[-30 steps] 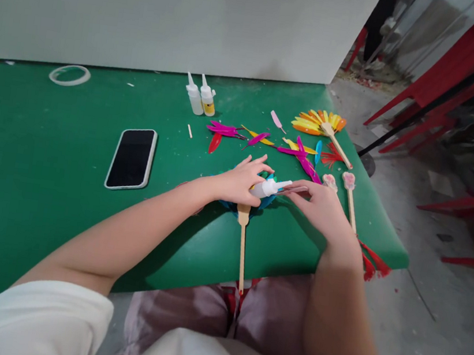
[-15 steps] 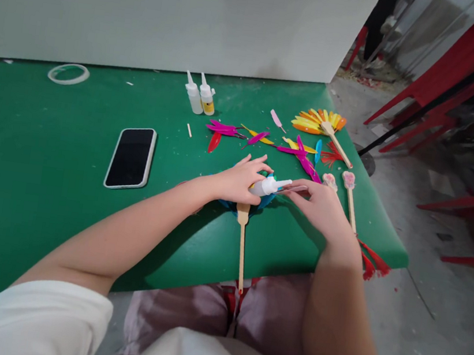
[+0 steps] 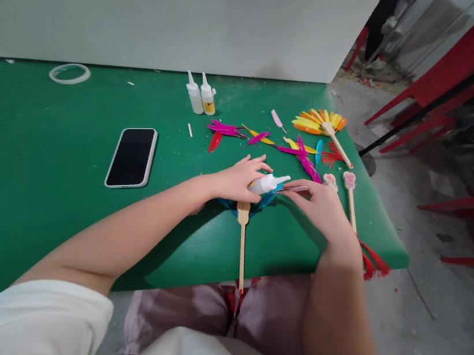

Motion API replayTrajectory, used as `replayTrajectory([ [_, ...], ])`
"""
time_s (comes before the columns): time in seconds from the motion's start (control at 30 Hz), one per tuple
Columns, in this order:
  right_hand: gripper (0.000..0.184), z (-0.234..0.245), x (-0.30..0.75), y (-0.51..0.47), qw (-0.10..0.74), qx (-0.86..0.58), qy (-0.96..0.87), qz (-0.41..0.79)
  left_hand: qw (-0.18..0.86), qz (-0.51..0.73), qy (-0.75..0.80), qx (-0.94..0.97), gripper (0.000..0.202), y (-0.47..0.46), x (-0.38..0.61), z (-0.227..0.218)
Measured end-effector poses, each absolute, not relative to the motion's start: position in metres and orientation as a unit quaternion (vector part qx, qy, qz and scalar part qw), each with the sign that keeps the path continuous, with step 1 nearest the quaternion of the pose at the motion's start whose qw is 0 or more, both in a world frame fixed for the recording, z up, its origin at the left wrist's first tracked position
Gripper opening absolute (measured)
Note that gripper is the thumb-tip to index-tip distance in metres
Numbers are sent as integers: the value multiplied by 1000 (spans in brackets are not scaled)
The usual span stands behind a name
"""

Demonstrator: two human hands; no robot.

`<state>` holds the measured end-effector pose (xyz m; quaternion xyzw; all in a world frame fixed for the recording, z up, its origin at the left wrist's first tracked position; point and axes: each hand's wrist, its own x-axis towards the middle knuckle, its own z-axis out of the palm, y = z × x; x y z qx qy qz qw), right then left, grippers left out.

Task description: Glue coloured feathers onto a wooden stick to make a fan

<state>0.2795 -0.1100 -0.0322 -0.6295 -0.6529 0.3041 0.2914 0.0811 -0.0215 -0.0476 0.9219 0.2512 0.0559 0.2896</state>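
Note:
My left hand point(image 3: 242, 179) is wrapped round a white glue bottle point(image 3: 264, 184), its nozzle pointing right, over a feather fan. The fan's wooden handle point(image 3: 241, 248) runs toward me past the table's front edge. Blue feathers point(image 3: 265, 201) spread from the fan's head, partly hidden under my left hand. In my right hand point(image 3: 318, 203) a thin pair of tweezers point(image 3: 294, 190) is pinched, tips at a blue feather beside the nozzle. Whether the tips grip that feather I cannot tell.
Loose feathers point(image 3: 259, 138) lie beyond my hands, with two glue bottles point(image 3: 200, 96) behind them. A yellow-orange feather fan point(image 3: 319, 121) and wooden handles point(image 3: 352, 207) with red tassels are at the right. A phone point(image 3: 131, 158) and a tape roll point(image 3: 69, 73) lie at the left.
The glue bottle's nozzle has shifted slightly left, away from my right hand. The tweezers have tilted a little, and more of the blue feather by the nozzle shows.

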Motion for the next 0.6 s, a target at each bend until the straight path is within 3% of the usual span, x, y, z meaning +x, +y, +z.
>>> replayTrajectory([
  [0.23, 14, -29, 279, -110, 280, -635, -653, 303, 342, 109, 244, 901, 44, -25, 85, -43],
  [0.6, 18, -29, 279, -110, 281, -631, -661, 294, 301, 103, 227, 920, 48, -23, 91, -51],
])
